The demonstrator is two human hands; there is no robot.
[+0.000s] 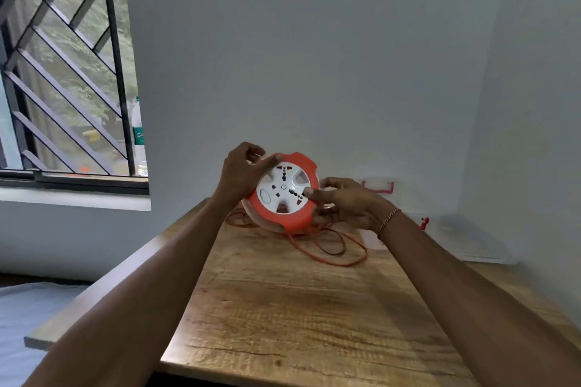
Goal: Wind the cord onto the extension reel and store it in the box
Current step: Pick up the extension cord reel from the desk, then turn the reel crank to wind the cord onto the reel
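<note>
The orange and white extension reel [284,195] is held up above the far part of the wooden table [283,308], its white socket face turned toward me. My left hand [242,176] grips its upper left rim, thumb across the orange edge. On the right side my right hand [349,203] holds the reel, thumb pressed on the white face. The orange cord [333,248] hangs from the reel's underside and lies in loose loops on the table behind it. A clear plastic box [382,195] with red latches stands at the wall, partly hidden by my right hand.
A white lid or tray [471,242] lies in the right corner against the wall. A barred window [63,72] with a bottle [138,138] on its sill is at the left. The near half of the table carries nothing. A pale mattress [28,317] lies low left.
</note>
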